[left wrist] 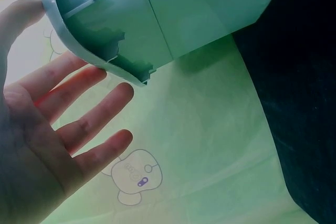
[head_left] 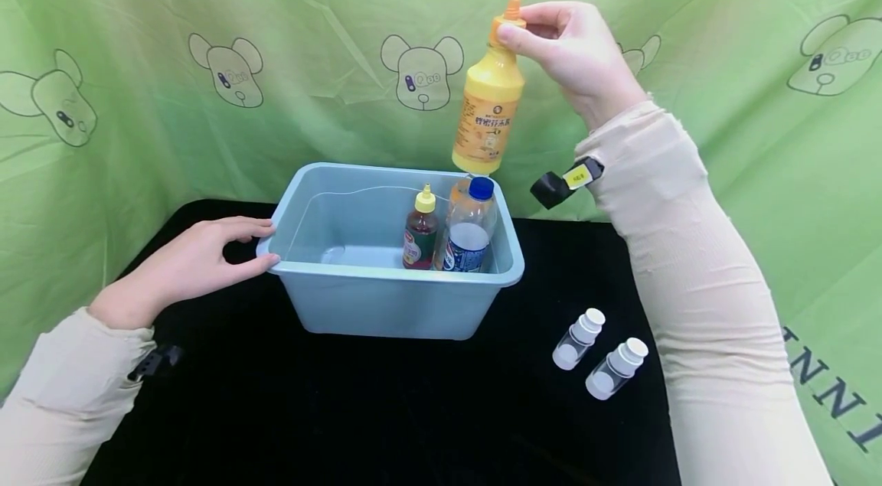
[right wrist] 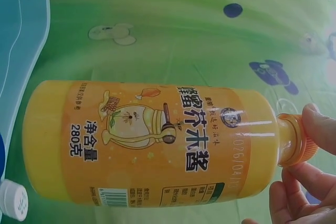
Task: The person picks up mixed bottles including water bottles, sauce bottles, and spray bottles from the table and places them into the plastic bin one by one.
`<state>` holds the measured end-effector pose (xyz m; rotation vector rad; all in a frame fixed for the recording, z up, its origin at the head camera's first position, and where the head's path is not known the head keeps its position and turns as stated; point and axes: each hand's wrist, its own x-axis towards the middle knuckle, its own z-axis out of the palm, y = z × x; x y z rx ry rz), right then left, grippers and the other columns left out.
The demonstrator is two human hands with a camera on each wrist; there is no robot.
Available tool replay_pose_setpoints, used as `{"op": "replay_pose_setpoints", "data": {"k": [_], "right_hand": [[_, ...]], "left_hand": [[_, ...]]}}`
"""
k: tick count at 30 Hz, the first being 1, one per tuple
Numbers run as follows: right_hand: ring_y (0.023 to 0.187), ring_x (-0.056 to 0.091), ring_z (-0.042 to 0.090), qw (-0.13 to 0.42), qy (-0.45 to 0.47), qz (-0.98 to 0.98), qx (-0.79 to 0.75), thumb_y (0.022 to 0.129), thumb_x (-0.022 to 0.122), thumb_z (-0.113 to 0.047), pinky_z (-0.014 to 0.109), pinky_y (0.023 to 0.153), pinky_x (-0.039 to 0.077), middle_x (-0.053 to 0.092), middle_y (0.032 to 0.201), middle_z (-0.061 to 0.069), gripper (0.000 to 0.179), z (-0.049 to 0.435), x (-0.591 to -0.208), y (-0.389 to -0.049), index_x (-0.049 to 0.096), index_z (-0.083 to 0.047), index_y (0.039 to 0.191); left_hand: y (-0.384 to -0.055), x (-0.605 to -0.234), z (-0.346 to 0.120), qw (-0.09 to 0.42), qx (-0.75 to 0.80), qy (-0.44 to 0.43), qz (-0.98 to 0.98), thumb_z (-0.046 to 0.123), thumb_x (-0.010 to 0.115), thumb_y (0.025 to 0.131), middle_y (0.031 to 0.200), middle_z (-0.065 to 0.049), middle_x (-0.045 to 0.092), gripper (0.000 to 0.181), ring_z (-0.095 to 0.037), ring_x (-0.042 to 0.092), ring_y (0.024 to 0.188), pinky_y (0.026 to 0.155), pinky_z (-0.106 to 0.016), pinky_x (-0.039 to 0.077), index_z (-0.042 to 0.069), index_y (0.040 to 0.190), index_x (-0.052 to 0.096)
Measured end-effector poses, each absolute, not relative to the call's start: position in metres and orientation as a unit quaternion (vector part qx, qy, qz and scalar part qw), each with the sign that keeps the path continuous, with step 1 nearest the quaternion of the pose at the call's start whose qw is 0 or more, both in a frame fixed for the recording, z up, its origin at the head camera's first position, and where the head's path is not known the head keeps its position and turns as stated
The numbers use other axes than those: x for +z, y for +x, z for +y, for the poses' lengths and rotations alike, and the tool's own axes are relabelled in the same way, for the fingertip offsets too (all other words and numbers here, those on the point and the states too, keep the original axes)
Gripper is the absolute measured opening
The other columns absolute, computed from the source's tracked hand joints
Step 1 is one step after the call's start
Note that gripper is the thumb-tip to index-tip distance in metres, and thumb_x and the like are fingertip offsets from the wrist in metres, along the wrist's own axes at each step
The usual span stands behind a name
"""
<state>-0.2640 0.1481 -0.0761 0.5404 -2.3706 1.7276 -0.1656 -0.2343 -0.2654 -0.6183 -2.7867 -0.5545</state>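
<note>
The right hand (head_left: 577, 53) pinches a honey mustard bottle (head_left: 489, 115); the left hand (head_left: 193, 260), fingers (left wrist: 100, 111) spread, touches the blue tub (head_left: 386, 306), maybe lightly.

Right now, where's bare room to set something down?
Table: in front of the bin, between left sleeve and vials. In the bin: visible left part, up to the red bottle. Crowded: bin's right end, red bottle close beside blue-capped bottle.
</note>
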Motion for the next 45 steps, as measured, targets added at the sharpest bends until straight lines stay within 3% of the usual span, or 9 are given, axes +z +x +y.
{"op": "replay_pose_setpoints", "data": {"k": [13, 20, 28, 34, 41, 45], "right_hand": [[0.106, 0.057, 0.012, 0.041, 0.202, -0.775, 0.598, 0.084, 0.07, -0.017, 0.027, 0.113, 0.027, 0.067, 0.091, -0.006, 0.037, 0.107, -0.084, -0.278, 0.061, -0.003, 0.117], [0.091, 0.06, 0.009, 0.035, 0.23, -0.789, 0.569, 0.086, 0.066, -0.015, 0.025, 0.099, 0.044, 0.066, 0.09, -0.005, 0.04, 0.081, -0.099, -0.29, 0.058, 0.003, 0.121], [0.089, 0.062, 0.009, 0.005, 0.262, -0.779, 0.57, 0.089, 0.063, -0.013, 0.024, 0.089, 0.051, 0.066, 0.098, 0.003, 0.039, 0.057, -0.121, -0.306, 0.056, 0.004, 0.123], [0.081, 0.06, 0.007, -0.003, 0.276, -0.791, 0.545, 0.089, 0.062, -0.012, 0.02, 0.079, 0.052, 0.065, 0.088, 0.0, 0.034, 0.04, -0.138, -0.315, 0.058, 0.005, 0.118], [0.094, 0.063, 0.014, -0.016, 0.261, -0.827, 0.497, 0.088, 0.064, -0.016, 0.021, 0.085, 0.053, 0.066, 0.11, 0.016, 0.035, 0.024, -0.16, -0.32, 0.059, 0.004, 0.117], [0.099, 0.063, 0.019, -0.028, 0.256, -0.835, 0.485, 0.089, 0.064, -0.015, 0.023, 0.086, 0.054, 0.064, 0.114, 0.02, 0.035, 0.016, -0.174, -0.322, 0.059, 0.005, 0.117]], "left_hand": [[-0.164, -0.264, -0.233, 0.108, -0.197, -0.206, -0.952, 0.036, 0.064, 0.086, 0.127, -0.013, 0.06, 0.048, -0.03, 0.062, 0.105, 0.093, -0.045, 0.046, 0.004, 0.122, 0.062], [-0.164, -0.264, -0.234, 0.106, -0.196, -0.205, -0.953, 0.037, 0.064, 0.087, 0.128, -0.012, 0.06, 0.049, -0.03, 0.062, 0.106, 0.093, -0.045, 0.046, 0.005, 0.122, 0.061], [-0.161, -0.265, -0.235, 0.102, -0.196, -0.203, -0.954, 0.037, 0.063, 0.087, 0.128, -0.013, 0.06, 0.048, -0.029, 0.062, 0.105, 0.092, -0.046, 0.047, 0.005, 0.122, 0.062], [-0.161, -0.266, -0.236, 0.109, -0.194, -0.205, -0.953, 0.036, 0.064, 0.087, 0.127, -0.012, 0.061, 0.047, -0.028, 0.062, 0.104, 0.092, -0.044, 0.047, 0.005, 0.121, 0.062], [-0.161, -0.266, -0.236, 0.113, -0.194, -0.206, -0.952, 0.036, 0.064, 0.086, 0.127, -0.012, 0.061, 0.046, -0.028, 0.063, 0.103, 0.091, -0.044, 0.047, 0.005, 0.121, 0.063], [-0.16, -0.266, -0.236, 0.112, -0.195, -0.205, -0.952, 0.035, 0.064, 0.086, 0.126, -0.013, 0.061, 0.047, -0.029, 0.063, 0.103, 0.091, -0.044, 0.047, 0.004, 0.121, 0.062]]}}
